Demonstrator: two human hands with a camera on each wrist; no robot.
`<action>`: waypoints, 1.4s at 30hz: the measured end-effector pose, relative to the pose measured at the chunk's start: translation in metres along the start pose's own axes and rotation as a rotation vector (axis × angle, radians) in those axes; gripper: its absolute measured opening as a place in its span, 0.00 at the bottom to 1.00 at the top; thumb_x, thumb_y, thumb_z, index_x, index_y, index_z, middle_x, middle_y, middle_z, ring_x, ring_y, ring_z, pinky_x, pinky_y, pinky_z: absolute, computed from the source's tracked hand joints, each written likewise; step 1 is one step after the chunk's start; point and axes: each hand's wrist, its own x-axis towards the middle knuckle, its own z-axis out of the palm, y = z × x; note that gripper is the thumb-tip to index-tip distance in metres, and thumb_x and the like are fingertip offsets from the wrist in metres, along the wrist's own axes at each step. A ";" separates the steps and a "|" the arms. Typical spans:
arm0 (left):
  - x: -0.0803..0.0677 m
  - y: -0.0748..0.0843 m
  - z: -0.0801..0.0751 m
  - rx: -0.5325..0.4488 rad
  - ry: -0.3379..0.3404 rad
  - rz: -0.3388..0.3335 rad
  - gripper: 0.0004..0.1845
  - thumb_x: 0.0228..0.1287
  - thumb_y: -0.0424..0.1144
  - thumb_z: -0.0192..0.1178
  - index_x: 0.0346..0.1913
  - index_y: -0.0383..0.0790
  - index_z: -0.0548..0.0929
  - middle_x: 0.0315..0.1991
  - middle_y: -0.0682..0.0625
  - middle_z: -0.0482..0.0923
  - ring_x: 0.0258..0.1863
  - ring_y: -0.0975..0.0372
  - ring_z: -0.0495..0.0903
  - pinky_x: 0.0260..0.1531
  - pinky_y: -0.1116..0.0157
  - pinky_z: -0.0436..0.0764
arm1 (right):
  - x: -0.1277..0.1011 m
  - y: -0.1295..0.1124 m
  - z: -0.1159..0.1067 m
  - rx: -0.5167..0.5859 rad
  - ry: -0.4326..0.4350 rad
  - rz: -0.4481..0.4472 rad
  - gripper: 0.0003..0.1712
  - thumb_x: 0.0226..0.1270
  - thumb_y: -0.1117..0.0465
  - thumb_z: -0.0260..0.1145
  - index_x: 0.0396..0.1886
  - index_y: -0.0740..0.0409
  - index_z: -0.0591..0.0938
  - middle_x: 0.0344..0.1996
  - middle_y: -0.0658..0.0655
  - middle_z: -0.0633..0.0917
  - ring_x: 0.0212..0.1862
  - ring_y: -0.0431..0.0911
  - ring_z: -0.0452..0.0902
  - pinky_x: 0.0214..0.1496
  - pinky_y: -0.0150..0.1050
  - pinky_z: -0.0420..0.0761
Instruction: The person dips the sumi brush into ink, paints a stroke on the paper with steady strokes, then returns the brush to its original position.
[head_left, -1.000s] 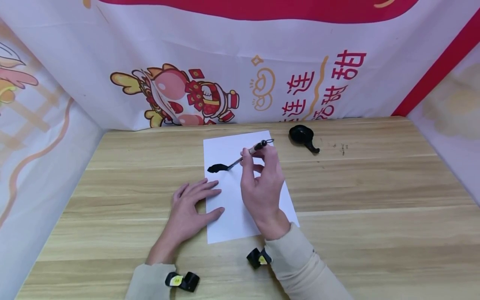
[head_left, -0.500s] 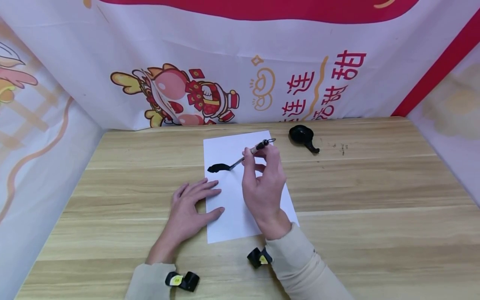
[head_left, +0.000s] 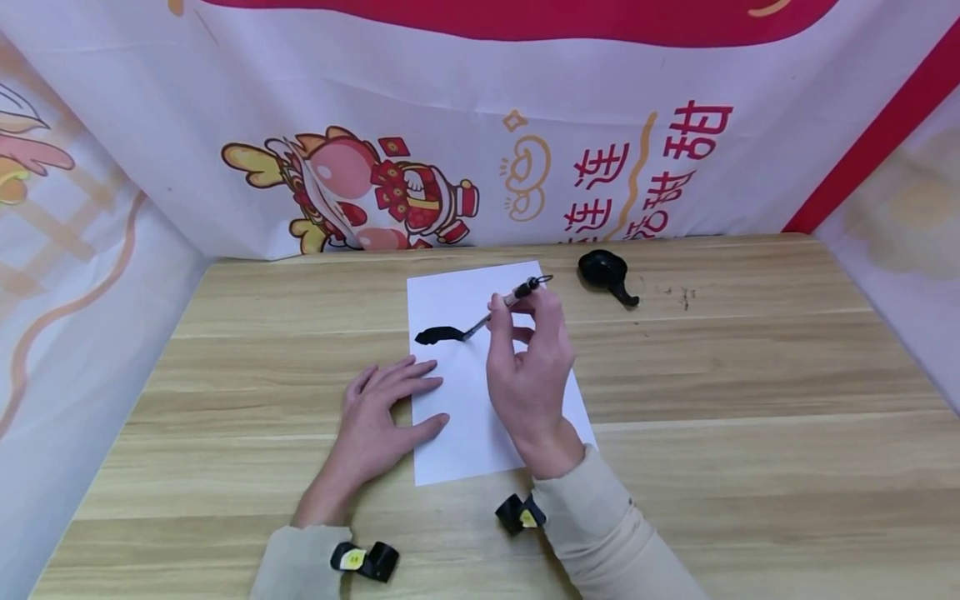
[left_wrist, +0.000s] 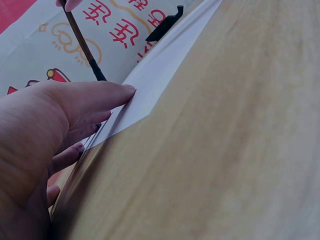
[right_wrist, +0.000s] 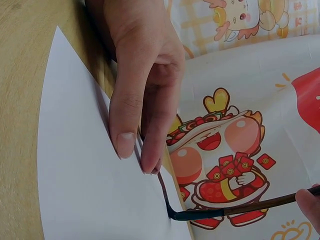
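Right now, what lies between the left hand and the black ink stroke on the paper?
In the head view, only bare white paper lies between the left hand and the ink stroke.

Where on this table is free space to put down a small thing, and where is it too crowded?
Bare wood lies on the table right of the paper and in front of the black dish; also at far left, left of the left hand. It is crowded in the middle: the right hand holds the brush over the paper, which the left hand presses.
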 end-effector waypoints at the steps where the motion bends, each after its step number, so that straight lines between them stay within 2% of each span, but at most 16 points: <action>1: 0.000 0.000 0.000 0.001 -0.001 0.000 0.25 0.61 0.48 0.79 0.62 0.52 0.90 0.74 0.56 0.80 0.81 0.53 0.68 0.84 0.39 0.44 | 0.000 0.000 0.000 0.001 0.001 -0.003 0.11 0.82 0.64 0.63 0.55 0.65 0.74 0.43 0.64 0.86 0.45 0.52 0.90 0.41 0.40 0.93; 33: 0.000 -0.002 0.002 0.001 0.021 0.030 0.24 0.61 0.46 0.79 0.61 0.51 0.90 0.73 0.54 0.81 0.80 0.50 0.70 0.82 0.37 0.47 | 0.005 0.002 -0.005 0.008 0.063 -0.028 0.10 0.81 0.66 0.64 0.53 0.67 0.75 0.42 0.65 0.86 0.44 0.52 0.89 0.38 0.40 0.93; 42: 0.000 0.000 0.001 -0.006 0.013 0.019 0.22 0.63 0.46 0.79 0.60 0.52 0.91 0.73 0.55 0.81 0.81 0.50 0.69 0.82 0.37 0.47 | 0.005 0.004 -0.007 0.003 0.076 -0.027 0.10 0.81 0.65 0.64 0.53 0.66 0.75 0.41 0.65 0.86 0.44 0.52 0.89 0.38 0.39 0.93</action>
